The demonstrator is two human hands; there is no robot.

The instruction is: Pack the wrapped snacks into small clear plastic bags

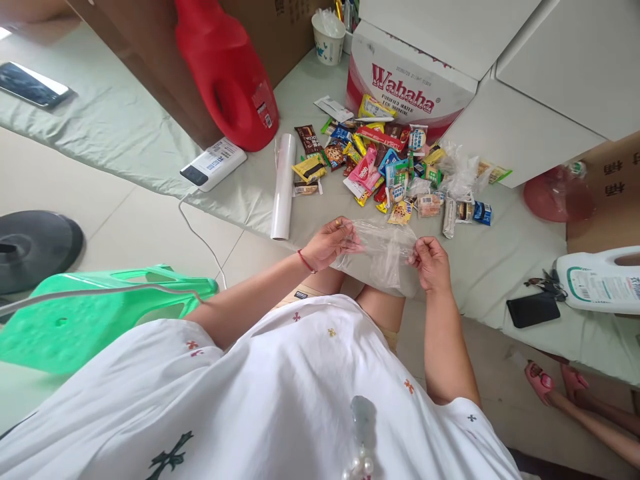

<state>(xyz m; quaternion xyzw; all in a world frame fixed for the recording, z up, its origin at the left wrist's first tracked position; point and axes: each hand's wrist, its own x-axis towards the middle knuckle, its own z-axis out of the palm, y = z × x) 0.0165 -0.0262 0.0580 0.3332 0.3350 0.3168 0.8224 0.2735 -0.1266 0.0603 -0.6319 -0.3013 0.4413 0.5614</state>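
Note:
A clear plastic bag (387, 250) is stretched between my two hands, just in front of the table edge. My left hand (330, 241), with a red cord at the wrist, pinches the bag's left side. Its right side is gripped in the closed fingers of my right hand (431, 262). Beyond the bag lies a heap of small wrapped snacks (370, 172) in many colours. Crumpled clear plastic (460, 172) rests on the heap's right part. To the left of the snacks is a roll of clear film (284, 187).
Behind the snacks stands a Wahaha carton (410, 87). A red jug (240, 87), a power bank (214, 165) with a cable and a phone (33, 85) are on the left. A white bottle (600, 280) and black wallet-like item (533, 310) lie right. A green stool (90, 320) is beside me; another person's feet (545, 380) show.

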